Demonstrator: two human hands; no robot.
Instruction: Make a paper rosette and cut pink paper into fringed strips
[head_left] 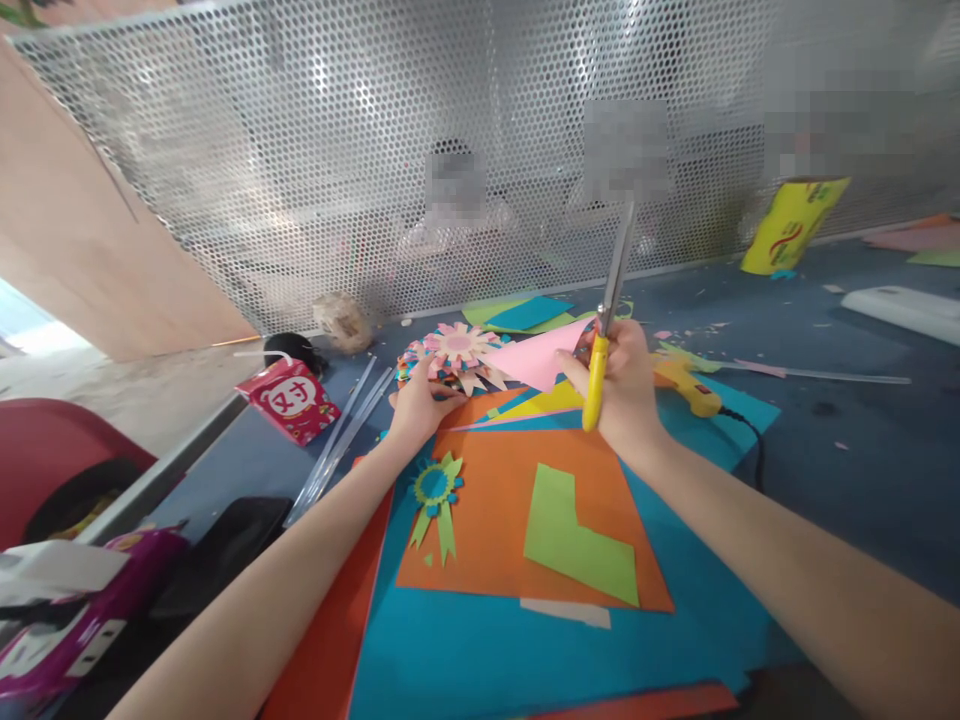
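My right hand (626,385) is closed around a pair of scissors (595,385) with a yellow handle, its blades pointing up and away. Between the thumb and fingers of that same hand is a sheet of pink paper (536,355). At the far side of the paper stack, my left hand (421,405) has its fingers at the edge of a pink paper rosette (459,345), which lies among other colourful ones; the fingertips are partly hidden. A small green and blue rosette (435,485) rests on the orange sheet (495,520) beside an L-shaped green paper piece (574,540).
Blue sheets (450,650) lie under the orange one. A yellow glue gun (690,385) with a black cord is at right. Clear glue sticks (341,440) and a red drink carton (289,400) stand left. A perforated metal screen (337,150) closes off the back; a yellow can (795,225) leans near it.
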